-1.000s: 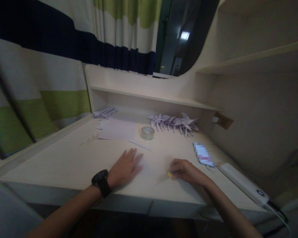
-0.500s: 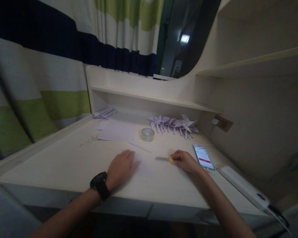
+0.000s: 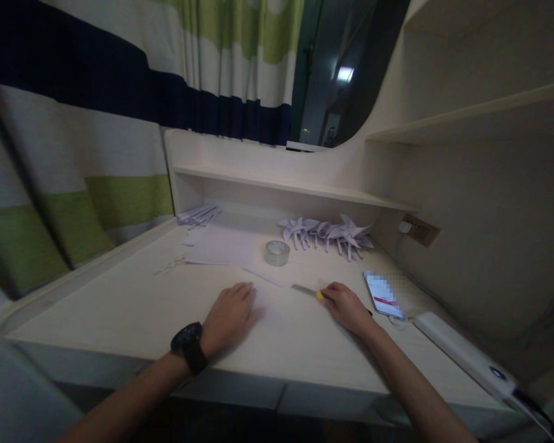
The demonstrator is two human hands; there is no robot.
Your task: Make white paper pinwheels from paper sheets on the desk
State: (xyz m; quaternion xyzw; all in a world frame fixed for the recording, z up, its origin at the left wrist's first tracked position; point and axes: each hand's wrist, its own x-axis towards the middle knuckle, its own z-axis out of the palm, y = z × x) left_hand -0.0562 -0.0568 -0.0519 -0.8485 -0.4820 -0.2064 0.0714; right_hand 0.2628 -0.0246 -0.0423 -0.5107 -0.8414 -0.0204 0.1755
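Observation:
My left hand [image 3: 231, 319], with a dark watch on its wrist, lies flat on the desk, fingers stretched out. A pale sheet seems to lie beside and under it, but its edges are too faint to make out. In my right hand [image 3: 348, 307] is a utility knife [image 3: 320, 295] with a yellow part; its blade [image 3: 303, 288] points left, just over the desk. A thin white paper strip [image 3: 263, 277] lies beyond the blade, and past it stands a roll of clear tape [image 3: 277, 253].
Several paper pinwheels [image 3: 325, 234] rest at the back right. White paper sheets [image 3: 224, 243], rolled paper sticks [image 3: 199, 215] and scissors [image 3: 173, 263] are at the left. A phone [image 3: 383, 295] and a white power strip [image 3: 464, 357] lie to the right, below a wall socket [image 3: 420, 229].
The knife has turned slightly, its blade tip now angled farther away from me. My left hand stays flat in nearly the same place. The whole view has shifted a little.

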